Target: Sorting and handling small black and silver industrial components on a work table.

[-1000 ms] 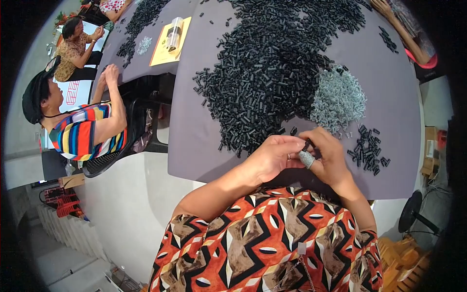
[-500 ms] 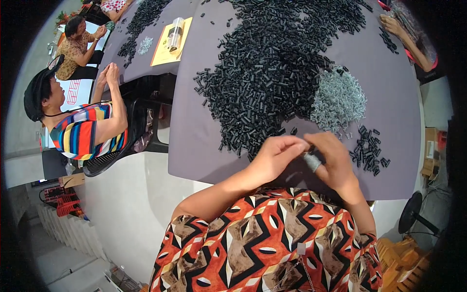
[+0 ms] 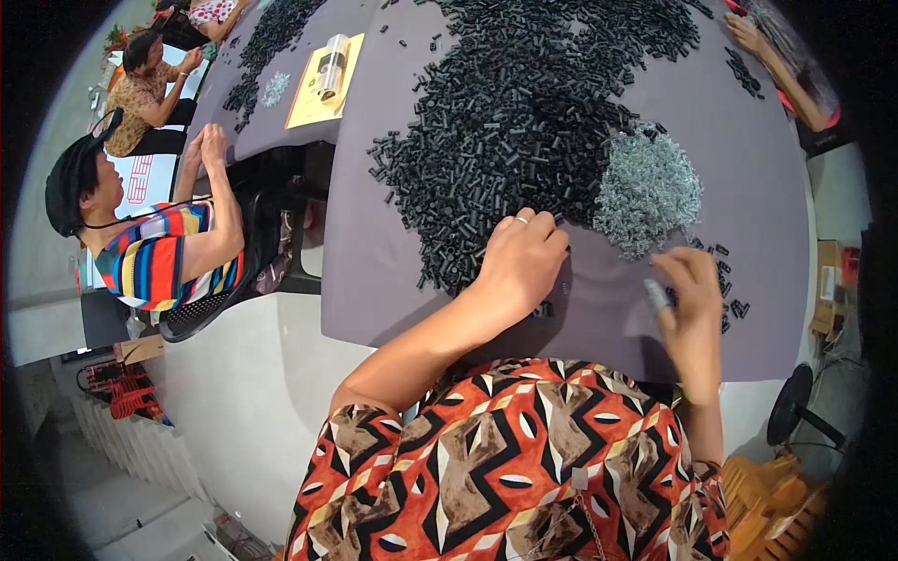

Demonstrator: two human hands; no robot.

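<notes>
My left hand [image 3: 526, 262] rests at the near right edge of a large heap of small black cylindrical pieces [image 3: 505, 131]. A ring is on one finger. Its fingers curl down and their tips are hidden, so I cannot make out what they hold. To the right, my right hand [image 3: 694, 299] is open, thumb and fingers apart, with nothing visible between them. Its thumb wears a grey covering [image 3: 656, 294]. Just beyond its fingertips lies a mound of small silver screw-like parts [image 3: 650, 192]. A smaller group of black pieces [image 3: 735, 309] is partly hidden behind this hand.
Everything lies on a grey-covered table [image 3: 374, 280]. At the left, a person in a striped shirt [image 3: 173, 248] sits by another table with a yellow sheet [image 3: 313, 103] and clear container [image 3: 331, 70]. Another person's arm [image 3: 781, 79] reaches in at the far right.
My hands were together in front of me and have parted. The left has moved up and left to the black heap's edge; the right has moved right, its fingers spreading.
</notes>
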